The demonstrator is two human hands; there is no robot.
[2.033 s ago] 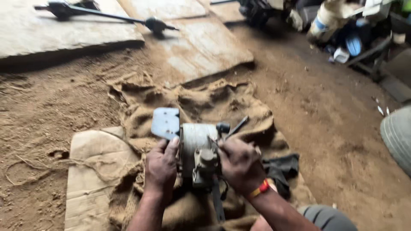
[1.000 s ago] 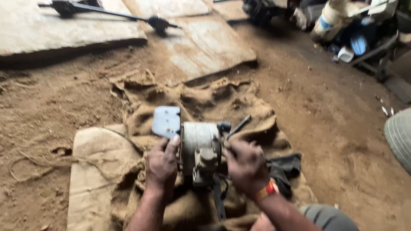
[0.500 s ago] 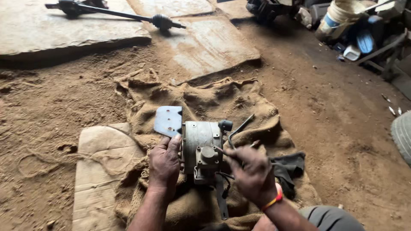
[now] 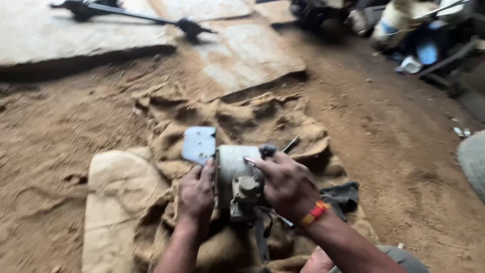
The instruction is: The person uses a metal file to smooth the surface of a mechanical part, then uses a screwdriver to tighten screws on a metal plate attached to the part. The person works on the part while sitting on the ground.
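A grey metal motor-like part point(image 4: 233, 169) with a flat plate point(image 4: 199, 144) on its far left end rests on crumpled burlap sacking point(image 4: 242, 121). My left hand point(image 4: 197, 194) grips its left side. My right hand point(image 4: 285, 184) lies over its right side, fingers closed around a thin metal tool whose tip point(image 4: 249, 161) touches the top of the housing. A red and yellow band point(image 4: 313, 213) circles my right wrist. A dark knob point(image 4: 268, 150) and a thin rod point(image 4: 291, 144) stick out just beyond my right hand.
A dark cloth point(image 4: 341, 196) lies on the sacking at right. Flat stone slabs point(image 4: 242, 55) sit ahead, with a long black axle-like bar point(image 4: 136, 15) across them. Clutter of containers and parts point(image 4: 404, 25) fills the far right. A grey tyre edge point(image 4: 472, 159) shows at right.
Both hands have stayed on the metal part. My right hand has shifted slightly over its top with the thin tool. The view has tilted a little.
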